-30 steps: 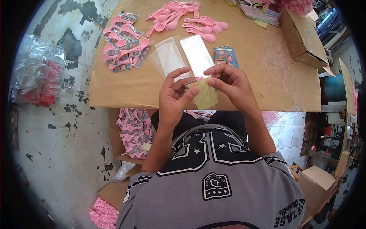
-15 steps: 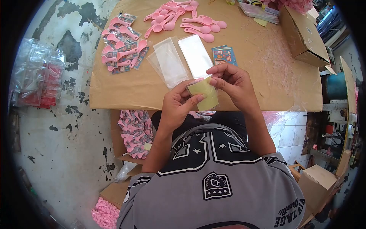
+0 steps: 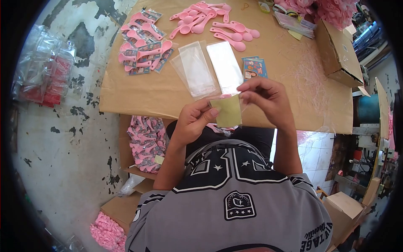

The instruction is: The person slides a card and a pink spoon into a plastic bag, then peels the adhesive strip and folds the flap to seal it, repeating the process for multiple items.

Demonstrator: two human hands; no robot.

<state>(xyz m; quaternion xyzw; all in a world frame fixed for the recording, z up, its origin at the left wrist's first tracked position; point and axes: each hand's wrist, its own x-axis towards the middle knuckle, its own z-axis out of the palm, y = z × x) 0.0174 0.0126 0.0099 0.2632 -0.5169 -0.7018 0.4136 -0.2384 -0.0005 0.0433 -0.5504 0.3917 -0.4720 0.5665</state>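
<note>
My left hand (image 3: 194,120) pinches a small clear plastic bag (image 3: 211,103) by its left side, just beyond the table's front edge. Inside the bag is a card with its plain yellowish-green face (image 3: 227,112) toward me, and a bit of pink spoon (image 3: 226,96) shows above it. My right hand (image 3: 267,101) has its thumb and forefinger curled at the bag's upper right corner. Beyond the hands lie a stack of clear bags (image 3: 225,63), some looser clear bags (image 3: 194,69) and a small pile of blue printed cards (image 3: 255,68).
Loose pink spoons (image 3: 199,17) lie at the table's back. Bagged spoons with cards (image 3: 145,46) are heaped on the left. Thin plastic strips (image 3: 308,63) litter the right side beside a cardboard box (image 3: 338,54). Below the table, a carton holds many bagged spoons (image 3: 147,143).
My right thumb has come off the card's face to the bag's upper right corner, and the right hand has shifted slightly right. The card now faces me flatter. The view has shifted a little.
</note>
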